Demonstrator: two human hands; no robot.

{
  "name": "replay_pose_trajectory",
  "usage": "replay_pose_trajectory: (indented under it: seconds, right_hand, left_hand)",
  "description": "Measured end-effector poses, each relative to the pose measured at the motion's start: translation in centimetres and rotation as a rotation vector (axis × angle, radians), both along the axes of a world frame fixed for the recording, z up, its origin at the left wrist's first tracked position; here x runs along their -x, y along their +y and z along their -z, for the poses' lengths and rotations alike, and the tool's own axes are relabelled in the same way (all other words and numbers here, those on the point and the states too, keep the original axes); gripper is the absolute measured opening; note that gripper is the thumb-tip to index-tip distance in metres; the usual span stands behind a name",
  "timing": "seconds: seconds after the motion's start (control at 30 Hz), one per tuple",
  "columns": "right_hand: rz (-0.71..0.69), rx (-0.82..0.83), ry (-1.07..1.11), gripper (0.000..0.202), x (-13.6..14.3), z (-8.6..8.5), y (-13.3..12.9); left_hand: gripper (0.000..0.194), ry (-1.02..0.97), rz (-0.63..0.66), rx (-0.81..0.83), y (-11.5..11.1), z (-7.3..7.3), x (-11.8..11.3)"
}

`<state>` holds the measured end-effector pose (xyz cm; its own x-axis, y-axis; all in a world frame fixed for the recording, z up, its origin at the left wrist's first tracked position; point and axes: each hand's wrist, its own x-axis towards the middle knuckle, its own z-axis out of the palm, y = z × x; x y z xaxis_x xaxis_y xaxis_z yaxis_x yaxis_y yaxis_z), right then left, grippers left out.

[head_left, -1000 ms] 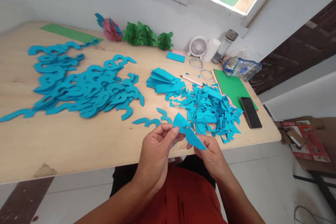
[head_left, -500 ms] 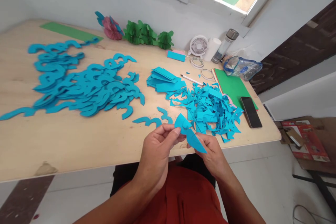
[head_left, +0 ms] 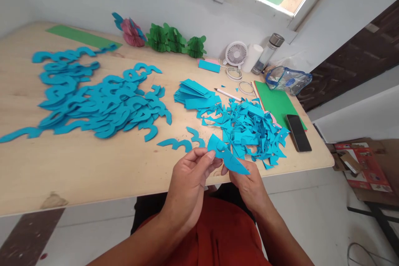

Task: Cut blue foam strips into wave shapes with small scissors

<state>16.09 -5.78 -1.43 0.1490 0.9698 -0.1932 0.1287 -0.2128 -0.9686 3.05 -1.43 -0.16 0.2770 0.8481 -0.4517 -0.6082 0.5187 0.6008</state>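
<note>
Two hands work at the near edge of the worktop (head_left: 93,174). The left hand (head_left: 190,174) pinches one blue paper piece (head_left: 226,156) at its upper corner, and the right hand (head_left: 247,185) has its grip closed on the lower end of the same piece, which is held just in front of the scrap heap (head_left: 249,126). Two curled blue cutouts (head_left: 183,141) lie left of that heap; beyond them spreads a big pile of curled cutouts (head_left: 99,104), too many to count. Behind the heap lie a stack of blue strips (head_left: 193,93), one pencil (head_left: 227,94), two tape rolls (head_left: 240,81) and one small fan (head_left: 236,54); to its right are green sheets (head_left: 274,102) and one phone (head_left: 298,132). A window sits above the pale wooden worktop.
</note>
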Motion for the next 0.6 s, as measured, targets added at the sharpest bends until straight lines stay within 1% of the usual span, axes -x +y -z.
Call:
replay_pose_trajectory:
  seconds: [0.17, 0.43, 0.6]
  right_hand:
    - [0.003, 0.003, -0.027, 0.035, 0.16, -0.50, 0.06]
    - [0.010, -0.022, -0.032, 0.035, -0.07, 0.07, -0.05]
    - [0.007, 0.011, -0.018, 0.037, 0.14, -0.39, 0.10]
  left_hand:
    - [0.012, -0.025, 0.010, 0.010, 0.01, 0.13, -0.06]
    - [0.013, -0.043, 0.020, 0.020, -0.03, 0.05, -0.11]
    - [0.013, -0.065, 0.021, 0.032, 0.01, 0.28, -0.22]
